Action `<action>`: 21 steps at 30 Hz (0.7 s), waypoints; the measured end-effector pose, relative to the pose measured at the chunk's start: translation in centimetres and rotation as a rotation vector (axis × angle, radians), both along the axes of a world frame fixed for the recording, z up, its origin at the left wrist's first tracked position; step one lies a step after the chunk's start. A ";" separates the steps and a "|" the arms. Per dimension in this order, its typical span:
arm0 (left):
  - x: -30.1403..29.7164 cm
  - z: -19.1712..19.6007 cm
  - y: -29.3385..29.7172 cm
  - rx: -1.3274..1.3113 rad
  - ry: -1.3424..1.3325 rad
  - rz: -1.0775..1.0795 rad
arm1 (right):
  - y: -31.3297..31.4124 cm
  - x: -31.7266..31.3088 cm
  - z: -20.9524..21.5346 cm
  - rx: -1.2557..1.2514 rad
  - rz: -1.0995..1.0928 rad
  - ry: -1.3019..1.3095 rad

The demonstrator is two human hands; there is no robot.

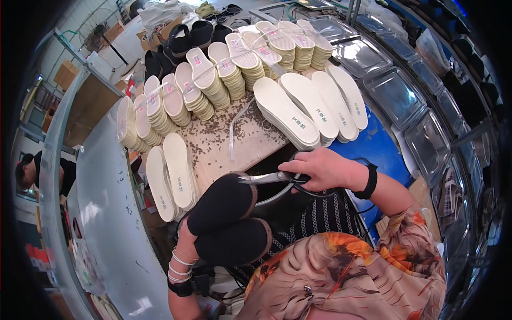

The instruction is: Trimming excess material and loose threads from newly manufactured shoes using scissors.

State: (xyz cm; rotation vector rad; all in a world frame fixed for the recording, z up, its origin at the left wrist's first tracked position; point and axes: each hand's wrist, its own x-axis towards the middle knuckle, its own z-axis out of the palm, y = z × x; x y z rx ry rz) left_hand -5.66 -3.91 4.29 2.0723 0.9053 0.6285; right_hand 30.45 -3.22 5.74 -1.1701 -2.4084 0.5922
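My left hand holds a pair of black shoes with brown-edged soles, toes pointing right, one above the other. Its fingers are mostly hidden behind them. In my right hand is a pair of scissors with dark handles. The scissor blades point left, and their tips lie at the upper edge of the upper shoe. Just beyond my right hand are stacks of large cream insoles with green print. Two more insole stacks stand left of the shoes.
Bundled stacks of smaller insoles line the back of a wooden board strewn with small brown bits. More black shoes lie behind. Shiny metal trays run along the right. At far left is another person.
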 end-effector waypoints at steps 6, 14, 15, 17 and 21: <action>-1.7 -1.6 0.3 -0.044 0.039 0.157 | -1.9 0.3 -1.6 -0.301 0.008 0.107; -1.1 -1.2 1.5 -0.051 0.105 0.256 | -1.7 -0.5 -2.5 -0.049 0.041 0.014; -1.0 -1.2 1.6 -0.053 0.111 0.259 | -1.7 -0.3 -2.9 -0.027 0.023 -0.084; -1.0 -1.4 1.7 -0.006 0.200 0.260 | -1.7 -0.2 -3.3 0.007 0.012 -0.106; -3.2 -4.8 1.3 -0.591 -0.387 0.575 | -1.3 0.2 -4.2 -0.504 -0.274 0.446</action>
